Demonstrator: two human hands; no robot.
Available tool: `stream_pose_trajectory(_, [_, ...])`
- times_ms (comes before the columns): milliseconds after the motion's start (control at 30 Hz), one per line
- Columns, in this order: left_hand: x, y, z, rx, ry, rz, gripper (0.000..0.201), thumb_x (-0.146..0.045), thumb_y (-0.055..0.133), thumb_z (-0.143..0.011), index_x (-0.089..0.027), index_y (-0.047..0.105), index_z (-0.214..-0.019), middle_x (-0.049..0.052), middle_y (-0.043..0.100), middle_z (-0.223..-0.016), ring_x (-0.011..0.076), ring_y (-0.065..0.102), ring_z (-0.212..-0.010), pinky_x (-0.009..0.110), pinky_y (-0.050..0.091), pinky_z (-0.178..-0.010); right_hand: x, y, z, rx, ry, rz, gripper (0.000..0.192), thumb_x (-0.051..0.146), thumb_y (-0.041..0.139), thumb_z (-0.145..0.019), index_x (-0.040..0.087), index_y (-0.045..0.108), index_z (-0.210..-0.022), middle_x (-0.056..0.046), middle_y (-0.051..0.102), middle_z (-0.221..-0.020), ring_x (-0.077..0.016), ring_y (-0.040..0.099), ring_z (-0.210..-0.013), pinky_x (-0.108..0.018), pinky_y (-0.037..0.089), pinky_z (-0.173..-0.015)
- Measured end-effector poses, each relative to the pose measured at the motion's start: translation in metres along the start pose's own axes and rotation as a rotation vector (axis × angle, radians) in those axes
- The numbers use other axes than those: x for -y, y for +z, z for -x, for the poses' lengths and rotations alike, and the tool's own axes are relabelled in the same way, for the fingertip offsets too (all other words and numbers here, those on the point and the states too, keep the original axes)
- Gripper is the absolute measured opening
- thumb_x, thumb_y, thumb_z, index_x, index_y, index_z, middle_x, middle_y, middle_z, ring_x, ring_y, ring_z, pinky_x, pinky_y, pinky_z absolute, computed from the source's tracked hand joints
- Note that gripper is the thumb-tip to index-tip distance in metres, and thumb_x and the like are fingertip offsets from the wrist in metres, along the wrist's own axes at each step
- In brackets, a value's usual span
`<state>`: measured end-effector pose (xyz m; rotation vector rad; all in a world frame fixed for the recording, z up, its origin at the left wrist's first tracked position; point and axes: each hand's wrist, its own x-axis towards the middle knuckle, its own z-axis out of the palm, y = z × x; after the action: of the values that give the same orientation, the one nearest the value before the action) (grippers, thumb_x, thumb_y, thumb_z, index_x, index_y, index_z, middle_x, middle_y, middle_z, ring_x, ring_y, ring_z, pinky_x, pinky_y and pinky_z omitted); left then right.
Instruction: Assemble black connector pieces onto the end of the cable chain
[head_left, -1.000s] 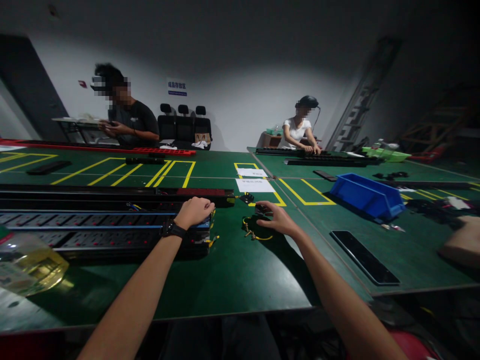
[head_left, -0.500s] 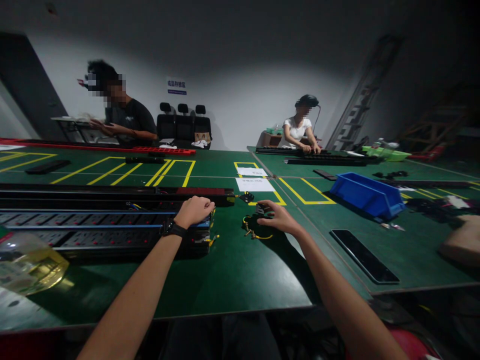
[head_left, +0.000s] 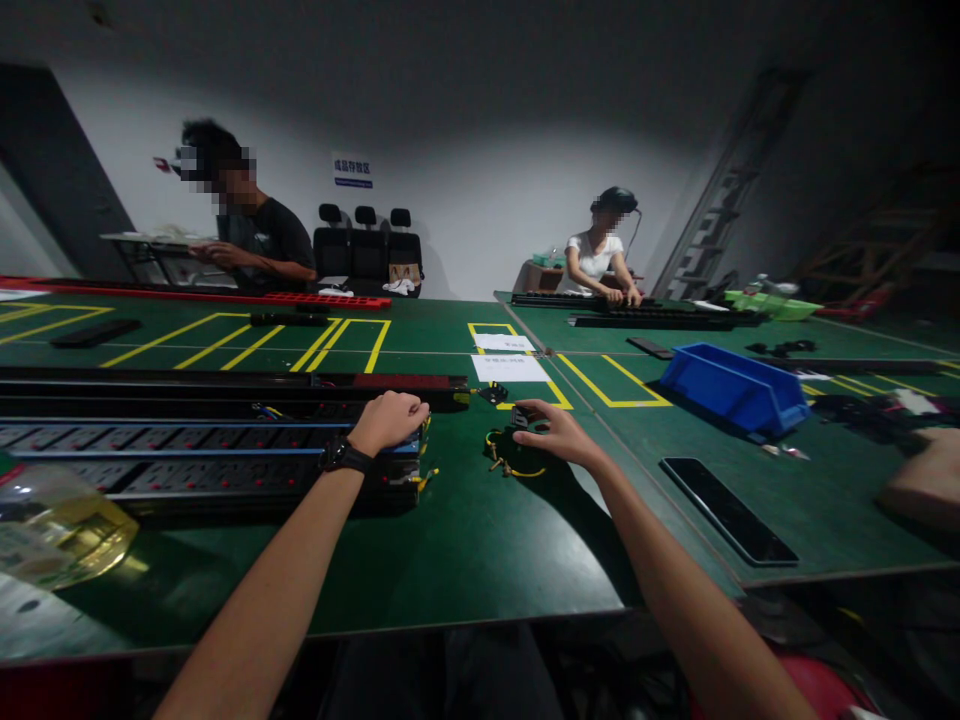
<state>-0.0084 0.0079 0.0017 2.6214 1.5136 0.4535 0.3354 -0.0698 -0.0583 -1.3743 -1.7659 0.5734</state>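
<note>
My left hand (head_left: pixel 391 424) rests on the right end of a blue-edged power strip (head_left: pixel 187 437), its fingers curled down over that end. Further power strips lie alongside, one of them a black power strip (head_left: pixel 225 480) closer to me. Yellow wires (head_left: pixel 426 480) stick out from the strip ends. Between the thumb and fingers of my right hand (head_left: pixel 559 435) is a small black end piece (head_left: pixel 519 416) with a pale marking. Just below it, a yellow wire (head_left: pixel 529 474) with small brass-coloured terminals lies on the green table (head_left: pixel 480 560).
A black bracket-like part (head_left: pixel 493 394) sits at the end of the far strip. Right of my hand are a blue bin (head_left: pixel 731 390) and a phone (head_left: pixel 727 510). A bottle of yellow liquid (head_left: pixel 60 525) stands at left. Two people (head_left: pixel 274 235) work across the table.
Both my hands stay nearly still, with the small black end piece in my right hand. Across the table, the person at left has shifted slightly to the right.
</note>
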Motion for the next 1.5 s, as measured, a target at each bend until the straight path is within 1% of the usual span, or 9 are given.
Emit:
stream_pose_trajectory(233, [-0.001,-0.003,0.002,0.011,-0.007,-0.009,0.046,-0.049,0.041,-0.098,-0.022,0.067,-0.071,0.009,0.074,-0.079,0.0221,0.068,-0.077,0.029,0.039,-0.067,0.0,0.001,-0.001,-0.013,0.011,-0.003,0.062,0.045,0.082,-0.074,0.03,0.069,-0.133,-0.01,0.07,-0.131,-0.0327,0.068,-0.114,-0.046,0.058,-0.093])
stream_pose_trajectory(433, [-0.002,-0.004,0.002,0.011,-0.011,-0.011,0.046,-0.049,0.041,-0.098,-0.022,0.068,-0.071,0.009,0.074,-0.079,0.0223,0.068,-0.077,0.029,0.04,-0.068,0.002,0.002,-0.002,-0.011,0.016,-0.011,0.066,0.047,0.083,-0.072,0.029,0.069,-0.134,-0.01,0.071,-0.13,-0.0327,0.068,-0.113,-0.049,0.058,-0.095])
stream_pose_trajectory(600, [0.0,-0.003,0.002,0.005,-0.001,-0.006,0.047,-0.049,0.041,-0.097,-0.022,0.068,-0.07,0.009,0.074,-0.078,0.0229,0.069,-0.077,0.029,0.04,-0.066,0.003,0.002,-0.002,-0.002,0.021,-0.016,0.066,0.05,0.083,-0.072,0.03,0.069,-0.134,-0.009,0.071,-0.131,-0.0326,0.068,-0.112,-0.049,0.058,-0.095])
stream_pose_trajectory(700, [0.002,-0.003,0.002,0.003,-0.001,-0.002,0.046,-0.049,0.041,-0.098,-0.022,0.068,-0.071,0.009,0.074,-0.079,0.0235,0.069,-0.078,0.03,0.041,-0.068,0.003,0.003,-0.002,-0.01,0.021,-0.02,0.066,0.049,0.083,-0.071,0.031,0.069,-0.133,-0.01,0.071,-0.13,-0.0334,0.068,-0.113,-0.049,0.058,-0.095])
stream_pose_trajectory(833, [0.002,-0.002,0.002,0.003,-0.004,-0.002,0.046,-0.049,0.042,-0.098,-0.022,0.068,-0.071,0.009,0.073,-0.078,0.023,0.069,-0.077,0.029,0.04,-0.068,0.003,0.002,-0.002,-0.006,0.02,-0.022,0.067,0.047,0.085,-0.07,0.03,0.07,-0.132,-0.01,0.07,-0.131,-0.0337,0.068,-0.112,-0.048,0.058,-0.094])
stream_pose_trajectory(1100, [0.002,-0.003,0.003,0.0,-0.001,-0.008,0.046,-0.048,0.042,-0.098,-0.022,0.068,-0.071,0.009,0.074,-0.079,0.0227,0.069,-0.077,0.029,0.041,-0.069,0.004,0.001,-0.001,0.01,0.015,-0.003,0.068,0.043,0.085,-0.069,0.03,0.069,-0.133,-0.008,0.071,-0.128,-0.0321,0.068,-0.11,-0.046,0.058,-0.092])
stream_pose_trajectory(1267, [0.001,-0.004,0.003,0.001,0.006,-0.012,0.047,-0.049,0.041,-0.098,-0.022,0.067,-0.071,0.009,0.074,-0.079,0.0224,0.069,-0.077,0.028,0.04,-0.068,0.01,0.0,0.0,0.014,0.038,-0.006,0.068,0.043,0.084,-0.07,0.028,0.069,-0.134,-0.011,0.072,-0.126,-0.0321,0.069,-0.106,-0.046,0.059,-0.088])
stream_pose_trajectory(1400, [0.001,-0.003,0.002,0.005,-0.003,-0.024,0.047,-0.049,0.041,-0.098,-0.021,0.068,-0.071,0.009,0.074,-0.079,0.0222,0.068,-0.077,0.028,0.04,-0.067,0.011,0.0,0.0,0.013,0.038,-0.008,0.068,0.042,0.085,-0.07,0.025,0.069,-0.134,-0.012,0.072,-0.126,-0.0313,0.069,-0.104,-0.045,0.058,-0.089])
stream_pose_trajectory(1500, [0.0,-0.002,0.002,0.0,-0.004,-0.024,0.047,-0.049,0.041,-0.098,-0.022,0.069,-0.072,0.009,0.074,-0.078,0.0217,0.068,-0.076,0.028,0.039,-0.067,0.01,0.0,0.0,0.007,0.031,-0.005,0.068,0.041,0.084,-0.07,0.026,0.069,-0.134,-0.012,0.072,-0.126,-0.0314,0.069,-0.105,-0.045,0.058,-0.088])
